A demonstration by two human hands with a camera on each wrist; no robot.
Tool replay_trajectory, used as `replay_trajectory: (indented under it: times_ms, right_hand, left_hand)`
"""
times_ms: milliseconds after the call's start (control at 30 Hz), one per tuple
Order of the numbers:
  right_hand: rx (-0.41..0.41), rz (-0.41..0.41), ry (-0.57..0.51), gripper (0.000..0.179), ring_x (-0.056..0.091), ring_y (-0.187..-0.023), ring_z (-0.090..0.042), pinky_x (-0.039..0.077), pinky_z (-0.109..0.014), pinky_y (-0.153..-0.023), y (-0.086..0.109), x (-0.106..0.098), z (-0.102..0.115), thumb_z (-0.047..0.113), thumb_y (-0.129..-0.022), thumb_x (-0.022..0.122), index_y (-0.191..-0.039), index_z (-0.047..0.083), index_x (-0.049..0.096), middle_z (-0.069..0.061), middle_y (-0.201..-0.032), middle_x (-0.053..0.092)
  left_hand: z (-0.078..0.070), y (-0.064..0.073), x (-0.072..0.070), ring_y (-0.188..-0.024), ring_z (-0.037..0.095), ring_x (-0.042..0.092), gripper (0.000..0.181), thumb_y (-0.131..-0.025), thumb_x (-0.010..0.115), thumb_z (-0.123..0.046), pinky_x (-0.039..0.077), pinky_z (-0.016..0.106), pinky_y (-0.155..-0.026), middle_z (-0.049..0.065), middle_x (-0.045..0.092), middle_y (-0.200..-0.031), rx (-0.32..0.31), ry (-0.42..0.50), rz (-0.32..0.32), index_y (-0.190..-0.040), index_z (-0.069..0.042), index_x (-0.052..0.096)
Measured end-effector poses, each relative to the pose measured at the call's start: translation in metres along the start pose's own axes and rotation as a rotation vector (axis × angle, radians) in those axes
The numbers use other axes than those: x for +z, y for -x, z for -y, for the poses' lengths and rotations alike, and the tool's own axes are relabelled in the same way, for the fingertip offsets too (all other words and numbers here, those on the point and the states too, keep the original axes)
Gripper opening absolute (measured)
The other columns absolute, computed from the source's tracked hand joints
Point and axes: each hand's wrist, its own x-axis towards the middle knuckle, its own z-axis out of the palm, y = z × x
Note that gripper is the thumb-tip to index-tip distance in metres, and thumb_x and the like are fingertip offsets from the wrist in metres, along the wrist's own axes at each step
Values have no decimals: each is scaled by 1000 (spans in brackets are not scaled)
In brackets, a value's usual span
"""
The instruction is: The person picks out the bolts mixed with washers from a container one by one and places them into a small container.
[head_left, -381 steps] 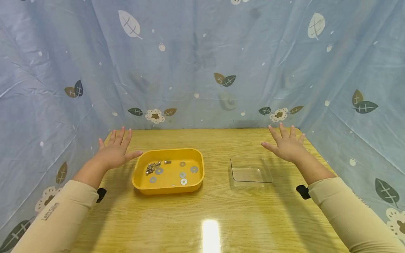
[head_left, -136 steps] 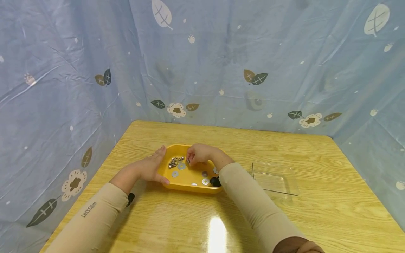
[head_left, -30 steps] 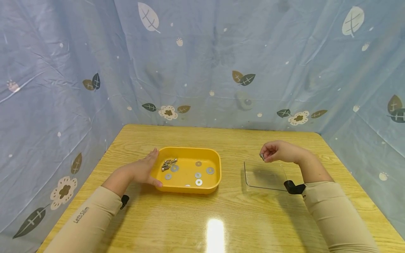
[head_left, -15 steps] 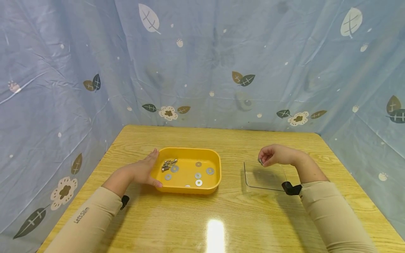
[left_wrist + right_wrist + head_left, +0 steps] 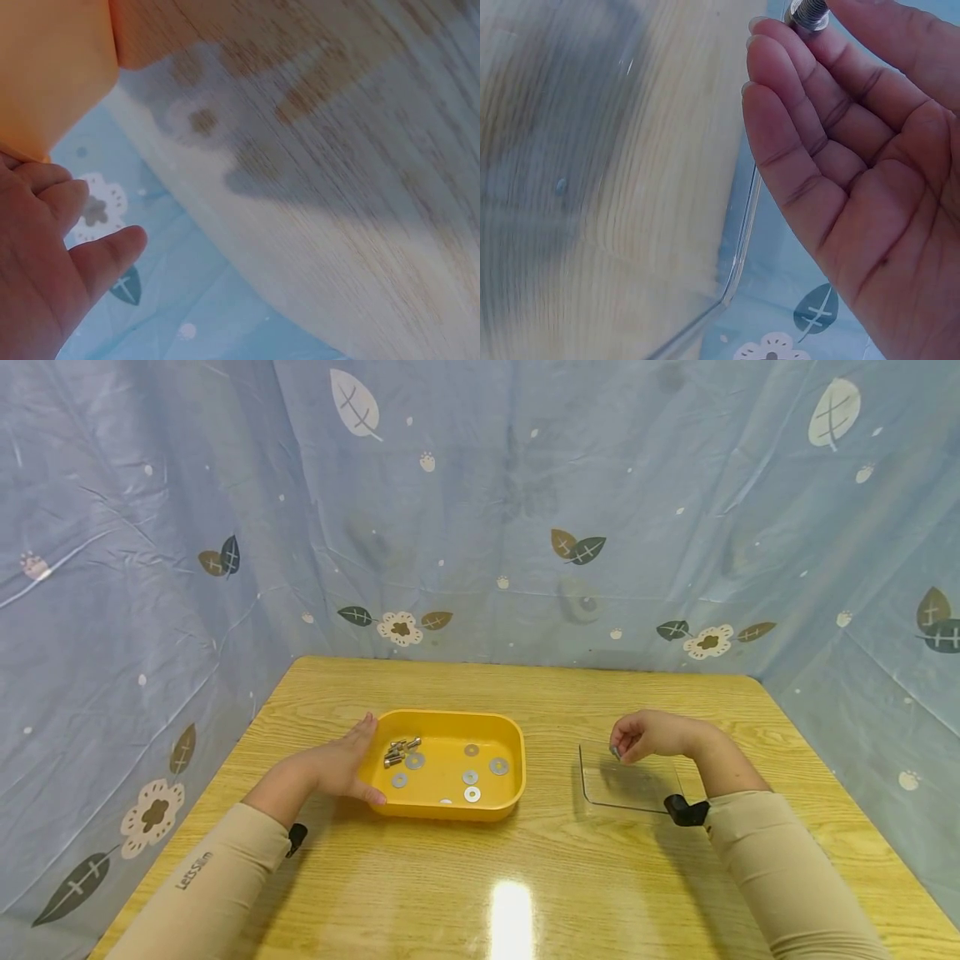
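My right hand (image 5: 651, 735) pinches a small silver bolt (image 5: 615, 752) between thumb and fingertips over the clear plastic box (image 5: 627, 807). In the right wrist view the threaded end of the bolt (image 5: 808, 13) shows at the top, beside the box's transparent rim (image 5: 742, 240). My left hand (image 5: 337, 767) rests against the left end of the yellow tray (image 5: 450, 812), fingers extended along its side and thumb at the near rim. Inside the tray lie several bolts (image 5: 394, 759) heaped at the left and several flat washers (image 5: 472, 794) spread about.
Both containers stand on a wood-grain table (image 5: 420, 877), the tray left and the box right, with a gap between them. A blue patterned curtain (image 5: 480, 510) encloses the table at the back and sides. Black wrist mounts (image 5: 686, 811) sit below the hands.
Since the earliest frame, the left hand has come to the tray and the right hand has taken a bolt there and carried it right. In the last second it lowers slightly over the box.
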Motion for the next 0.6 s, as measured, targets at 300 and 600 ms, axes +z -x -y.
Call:
replay_trajectory:
  times_ms: [300,600]
  right_hand:
    - [8,5,-4,17,55,-78,-20,47,-40,-74,-1,0,2,3,-82,64,-95,-7,57,-9,-84,58]
    - [13,23,10,18,54,-78,-21,46,-42,-73,-3,0,-1,2,-82,63,-97,-7,58,-8,-84,58]
  left_hand:
    - [-2,1,-1,-137,39,3,131,-62,65,-69,16,53,-107,24,-9,-149,6,-3,-9,-143,7,-3]
    - [-3,2,-2,-137,39,2,128,-65,68,-63,14,53,-107,24,-12,-149,1,23,5,-143,6,-7]
